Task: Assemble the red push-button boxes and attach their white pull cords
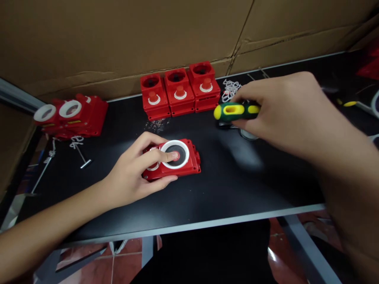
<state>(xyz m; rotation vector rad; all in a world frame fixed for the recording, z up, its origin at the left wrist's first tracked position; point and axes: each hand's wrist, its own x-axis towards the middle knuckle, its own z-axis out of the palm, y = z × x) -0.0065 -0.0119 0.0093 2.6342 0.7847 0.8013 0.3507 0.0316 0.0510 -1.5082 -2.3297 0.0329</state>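
Red unit (193,159) lies on the bench (225,185), white ring (187,155) on it; I'd call it partway. Three red housings (181,103) behind show bare round holes; two ringed units (96,118) sit far left (done, by the look of them). Left hand (133,169) grips the red unit, fingertip on its centre. Right hand (284,106) wrapped round a green-and-yellow handle (237,111), tip unclear.

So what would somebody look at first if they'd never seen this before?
Probably the bright red box with the white ring, held by the left hand near the middle of the black table. Next, the green-and-yellow handle in the right hand, over the table. Behind, three more red boxes stand in a row before brown cardboard.
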